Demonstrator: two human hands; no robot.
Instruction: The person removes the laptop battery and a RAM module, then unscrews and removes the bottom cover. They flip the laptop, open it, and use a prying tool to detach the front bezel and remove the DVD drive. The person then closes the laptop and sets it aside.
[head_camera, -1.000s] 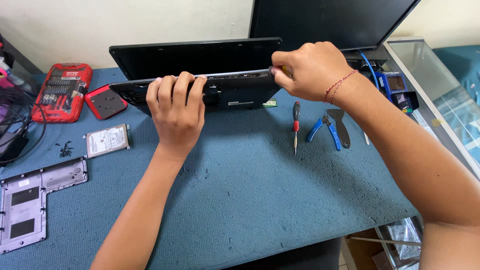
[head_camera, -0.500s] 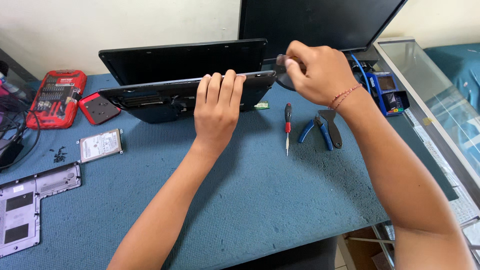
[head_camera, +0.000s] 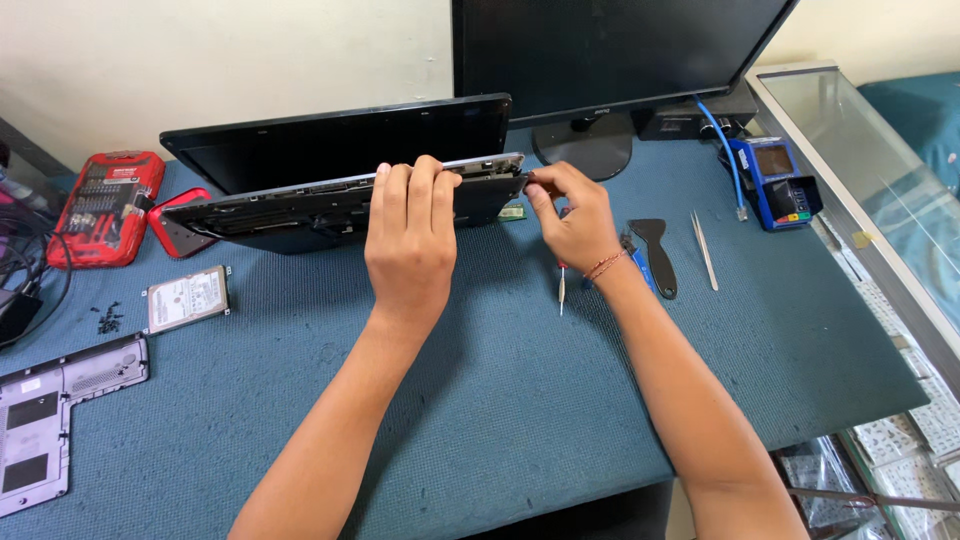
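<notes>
A dismantled black laptop (head_camera: 340, 195) stands partly open on a blue mat (head_camera: 500, 400), its base tilted up off the surface and its dark lid (head_camera: 330, 145) rising behind, just in front of a black monitor (head_camera: 610, 60). The left hand (head_camera: 410, 245) drapes over the front edge of the base, four fingers (head_camera: 415, 185) curled flat across the top and clamped on it, evidently to hold the raised half steady. The right hand (head_camera: 570, 215) works at the base's right corner, its fingertips (head_camera: 535, 185) pinched close on the seam there, apparently prying at the casing; whether they grip a small part is too fine to tell.

Right of the laptop, beside the right wrist, lie a small screwdriver (head_camera: 561, 290), a black plastic pry tool (head_camera: 655, 255), partly hidden blue-handled pliers (head_camera: 637, 270) and slim tweezers (head_camera: 705, 250), with a blue card terminal (head_camera: 775, 185) farther right near a glass counter (head_camera: 880, 200). A small green circuit piece (head_camera: 514, 211) sits under the laptop's right corner. Left of the laptop rest a red screwdriver-bit case (head_camera: 105, 205), a red-edged black pad (head_camera: 175, 225), a bare hard drive (head_camera: 187, 298), a scatter of tiny black screws (head_camera: 108, 318) and a removed grey bottom cover (head_camera: 55, 420). Nothing crowds the hands; the monitor's stand (head_camera: 590, 150) is close behind the laptop's right corner.
</notes>
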